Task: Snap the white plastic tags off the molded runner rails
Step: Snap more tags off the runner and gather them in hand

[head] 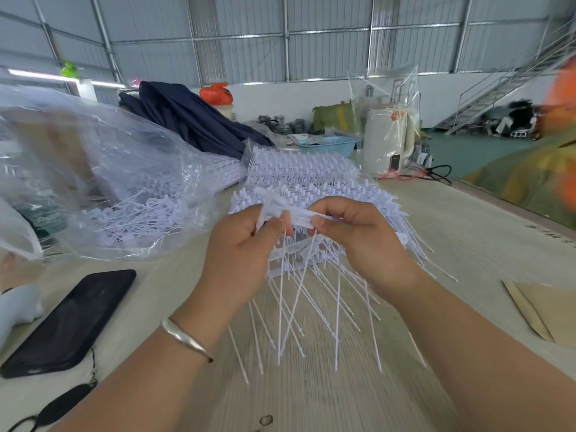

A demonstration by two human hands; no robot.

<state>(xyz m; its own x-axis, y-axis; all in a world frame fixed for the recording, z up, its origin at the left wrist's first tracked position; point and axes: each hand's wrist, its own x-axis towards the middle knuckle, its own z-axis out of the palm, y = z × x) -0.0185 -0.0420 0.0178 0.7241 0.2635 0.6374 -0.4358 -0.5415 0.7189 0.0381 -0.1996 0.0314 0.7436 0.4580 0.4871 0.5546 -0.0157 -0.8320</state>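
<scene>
My left hand [240, 244] and my right hand [358, 232] both pinch one white runner rail [300, 218] held level above the table, thumbs close together. Long thin white tags [290, 304] hang down from the rail toward me. Behind my hands lies a stack of more white runner rails [311, 176] with tags still on them. A clear plastic bag [103, 169] at the left holds several loose white tags [137, 219].
A black phone [68, 322] lies on the wooden table [467, 244] at the left, with a black face mask [59, 406] near the front edge. A white kettle [386, 138] in clear wrap and a blue basket [330, 146] stand behind. Cardboard [536, 310] lies at the right.
</scene>
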